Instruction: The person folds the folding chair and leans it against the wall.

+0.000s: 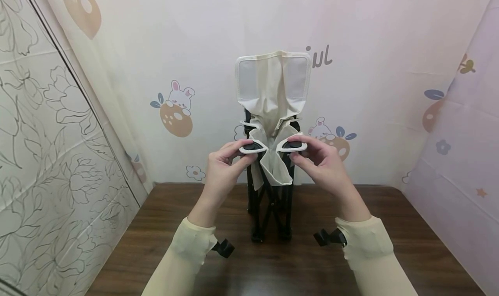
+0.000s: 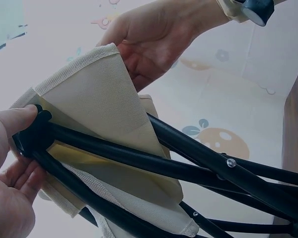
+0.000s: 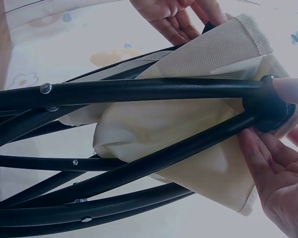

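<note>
A folding chair with a cream fabric seat and black tube legs stands upright and mostly folded on the table. Its backrest rises behind, the fabric creased down the middle. My left hand pinches the front left corner of the frame, thumb and fingers around a black plastic joint. On the other side my right hand grips the matching right corner, where another black joint shows in the right wrist view. Between the two corners the seat cloth sags in folds.
Dark brown wooden table lies under the chair. A patterned curtain hangs close behind it. At the left is a panel with flower line drawings. Black wrist mounts stick out from both sleeves.
</note>
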`<state>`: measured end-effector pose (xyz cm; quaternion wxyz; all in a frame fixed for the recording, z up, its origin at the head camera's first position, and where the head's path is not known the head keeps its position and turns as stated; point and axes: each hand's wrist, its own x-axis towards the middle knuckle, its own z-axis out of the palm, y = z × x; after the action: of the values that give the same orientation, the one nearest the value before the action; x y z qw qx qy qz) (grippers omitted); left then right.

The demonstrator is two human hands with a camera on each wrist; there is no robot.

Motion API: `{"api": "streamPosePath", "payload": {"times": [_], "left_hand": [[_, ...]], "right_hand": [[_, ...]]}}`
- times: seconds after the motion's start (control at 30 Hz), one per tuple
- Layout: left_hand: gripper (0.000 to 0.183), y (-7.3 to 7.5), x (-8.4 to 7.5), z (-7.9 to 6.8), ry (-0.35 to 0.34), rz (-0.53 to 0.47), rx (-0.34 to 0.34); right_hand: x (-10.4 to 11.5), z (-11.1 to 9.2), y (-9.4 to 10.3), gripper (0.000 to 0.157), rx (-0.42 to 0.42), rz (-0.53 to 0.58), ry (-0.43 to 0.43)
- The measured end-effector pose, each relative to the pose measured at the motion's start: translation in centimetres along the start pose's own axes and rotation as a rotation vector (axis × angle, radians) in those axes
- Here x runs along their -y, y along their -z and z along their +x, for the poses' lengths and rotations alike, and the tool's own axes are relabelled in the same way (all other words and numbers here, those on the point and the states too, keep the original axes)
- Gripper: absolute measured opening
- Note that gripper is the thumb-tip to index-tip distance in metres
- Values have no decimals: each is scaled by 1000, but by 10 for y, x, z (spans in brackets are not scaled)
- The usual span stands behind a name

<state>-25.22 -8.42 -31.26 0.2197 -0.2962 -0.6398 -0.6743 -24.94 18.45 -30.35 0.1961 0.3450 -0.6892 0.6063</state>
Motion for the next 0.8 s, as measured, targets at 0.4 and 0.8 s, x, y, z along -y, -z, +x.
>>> {"api": "streamPosePath", "payload": {"times": [0.4,0.8], "left_hand": [[31,-2,0,2,11,5,-5],[32,-2,0,3,20,10,-5]], "right_hand": [[-1,1,0,42,1,5,0],[-3,3,-1,42,10,32,6]]}}
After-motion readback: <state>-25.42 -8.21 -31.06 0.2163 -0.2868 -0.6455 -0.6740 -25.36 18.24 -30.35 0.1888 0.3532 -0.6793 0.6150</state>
